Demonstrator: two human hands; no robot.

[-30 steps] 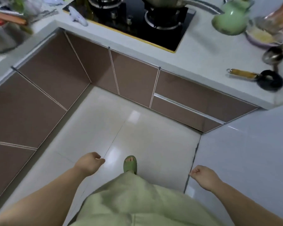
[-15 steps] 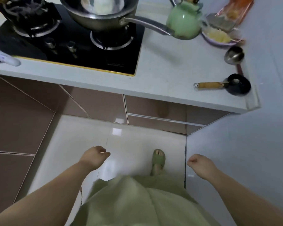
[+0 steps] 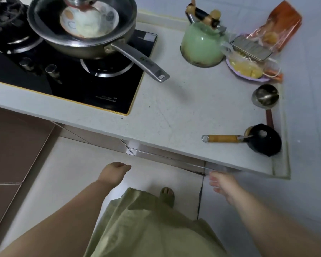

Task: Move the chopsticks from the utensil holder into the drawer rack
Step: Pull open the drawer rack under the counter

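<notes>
Kettle: green, on the worktop.
Pan: left of kettle, holding a bowl.
Ladle: right of kettle.

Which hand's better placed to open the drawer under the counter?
Right. The right hand reaches forward, fingers open, close under the counter edge by the drawer front's metal rail. The left hand hangs loosely curled over the floor tiles, farther from it.

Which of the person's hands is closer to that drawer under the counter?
Right. The right hand is just below the right end of the drawer; the left hand hangs farther off to its left, above the floor.
</notes>
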